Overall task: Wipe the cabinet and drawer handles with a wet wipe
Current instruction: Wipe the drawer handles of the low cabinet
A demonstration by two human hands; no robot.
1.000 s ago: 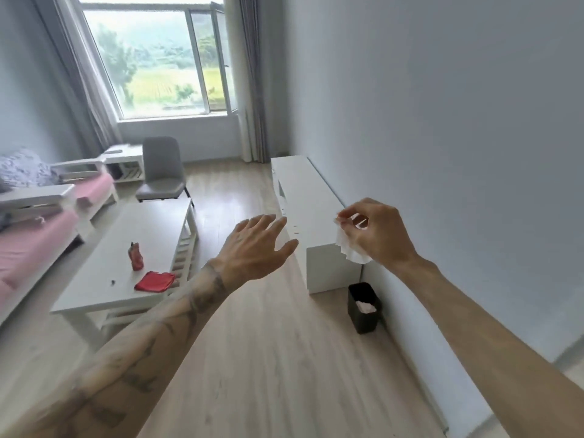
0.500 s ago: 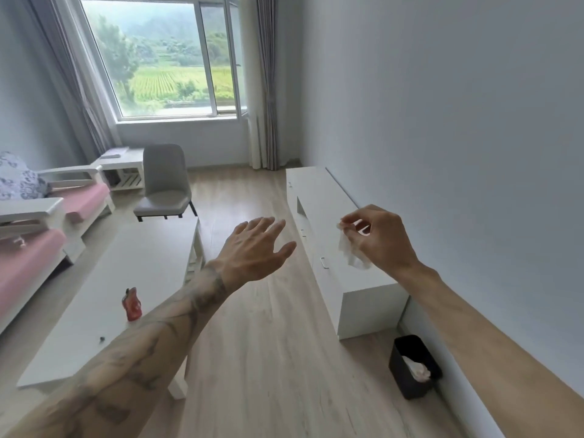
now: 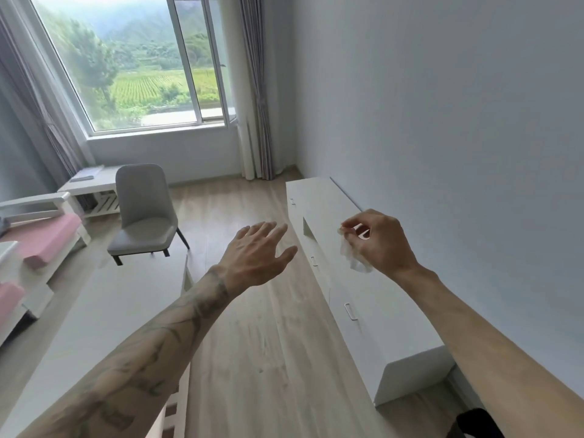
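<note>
Right hand (image 3: 382, 245) pinches crumpled white wet wipe (image 3: 352, 259) mid-right, left hand (image 3: 256, 259) open, empty; loose pinch could drop wipe before small metal drawer handle (image 3: 350, 311).

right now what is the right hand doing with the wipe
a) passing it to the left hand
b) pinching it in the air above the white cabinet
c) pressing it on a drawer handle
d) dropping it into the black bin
b, the right hand pinches the crumpled wet wipe between its fingertips, hanging over the top of the white cabinet, clear of the nearest handle; the left hand is open and empty.
</note>
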